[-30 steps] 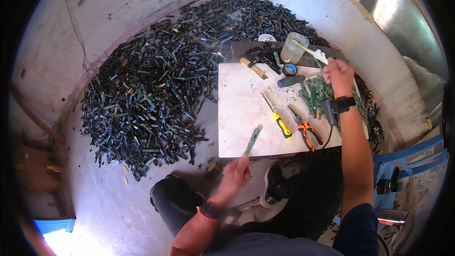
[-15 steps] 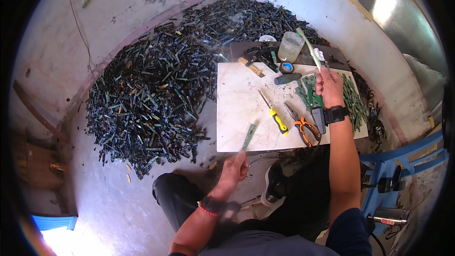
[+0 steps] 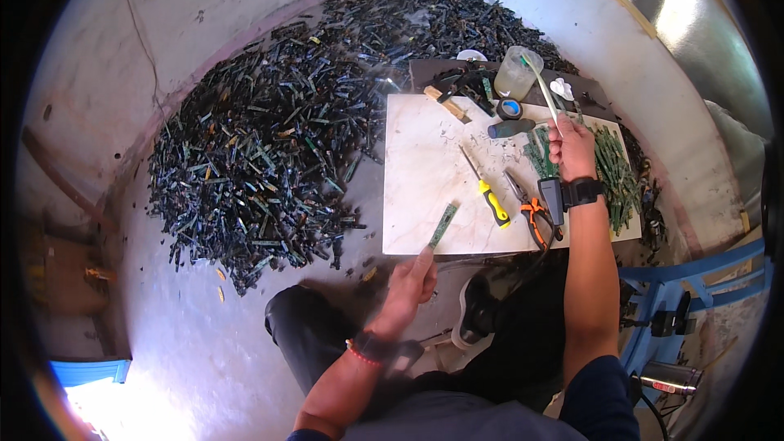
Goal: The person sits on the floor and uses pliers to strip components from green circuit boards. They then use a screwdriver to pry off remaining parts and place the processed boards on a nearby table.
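Observation:
My left hand [image 3: 411, 282] is closed on one end of a narrow green circuit board strip [image 3: 443, 225], which points up over the near edge of the white board. My right hand [image 3: 573, 149] grips a slim white and green toothbrush [image 3: 541, 84] by its handle. The toothbrush's far end overlaps a cloudy plastic jar [image 3: 516, 76]; whether it touches the jar I cannot tell. Beside my right wrist lies a pile of green strips [image 3: 614, 171]. Orange-handled pliers [image 3: 532, 214] and a yellow-handled screwdriver [image 3: 487, 192] rest on the white board [image 3: 416, 171] between my hands.
A large heap of dark strips [image 3: 253, 163] covers the floor at left and back. On the low table are a roll of black tape [image 3: 510, 109], a dark tool handle [image 3: 511, 128] and a wooden-handled brush [image 3: 447, 104]. A blue chair [image 3: 694, 286] stands at right.
My right hand has shifted slightly down, and the toothbrush's far end now overlaps the jar. My left hand has moved a little up and right with the strip, which leans more to the right.

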